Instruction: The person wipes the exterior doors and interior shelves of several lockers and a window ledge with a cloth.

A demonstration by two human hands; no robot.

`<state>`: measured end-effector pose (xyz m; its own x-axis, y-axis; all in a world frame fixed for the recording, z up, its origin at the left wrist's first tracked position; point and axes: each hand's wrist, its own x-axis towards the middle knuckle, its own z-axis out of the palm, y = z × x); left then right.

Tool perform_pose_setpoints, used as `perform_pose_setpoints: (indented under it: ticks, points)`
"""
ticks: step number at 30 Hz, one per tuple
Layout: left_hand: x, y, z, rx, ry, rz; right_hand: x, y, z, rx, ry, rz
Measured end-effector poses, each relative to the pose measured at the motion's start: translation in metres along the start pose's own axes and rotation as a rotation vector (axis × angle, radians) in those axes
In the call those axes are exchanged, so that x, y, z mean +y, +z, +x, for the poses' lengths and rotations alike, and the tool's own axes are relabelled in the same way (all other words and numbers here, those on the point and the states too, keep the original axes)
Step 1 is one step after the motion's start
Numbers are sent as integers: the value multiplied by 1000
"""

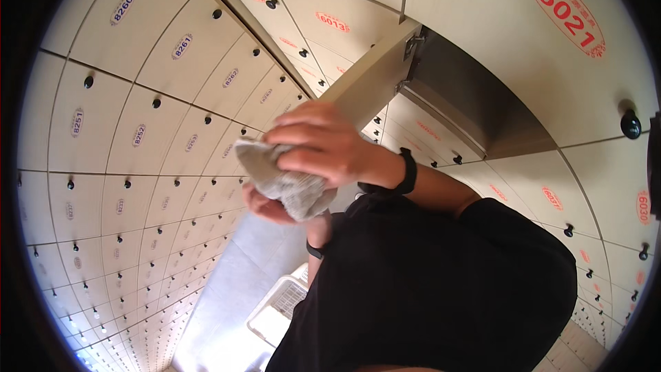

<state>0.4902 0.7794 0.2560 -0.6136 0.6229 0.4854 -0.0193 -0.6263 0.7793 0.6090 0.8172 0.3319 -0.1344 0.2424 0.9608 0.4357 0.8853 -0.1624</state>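
A grey cloth (302, 191), bunched up, is between my two hands in the middle of the head view. My right hand (323, 147) grips it from above with curled fingers; a black band circles that wrist. Below and to the left, my left hand (266, 204) holds the cloth's underside, its fingers partly hidden by the cloth. Just beyond my right hand, a cabinet door (369, 80) stands open on metal hinges. The compartment (465, 77) behind it shows dark inner walls.
Numbered locker doors with black knobs line the left wall (170, 129) and the right wall (532, 175). A white plastic basket (281, 289) with pale contents sits on the grey floor (248, 263) between them.
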Motion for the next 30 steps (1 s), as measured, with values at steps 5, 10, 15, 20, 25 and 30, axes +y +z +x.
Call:
perform_pose_setpoints:
  ticks: [5, 10, 15, 20, 25, 30]
  points:
    - [-16, 13, -13, -553, 934, 272, 47, -69, -20, 287, 107, -498]
    - [-44, 44, -37, -754, 907, 517, 69, -80, -80, 345, 368, -517]
    - [-73, 50, -81, -1007, 577, 492, 52, -98, -136, -7, 665, -536]
    - [-125, 73, -108, -1116, 694, 459, 14, -150, -147, -253, 878, -670]
    - [-102, 156, -159, -1237, 326, -44, -40, -190, -135, -229, 969, -963]
    - [-80, 167, -179, -1700, 578, 178, -36, -183, -192, -328, 1174, -1149]
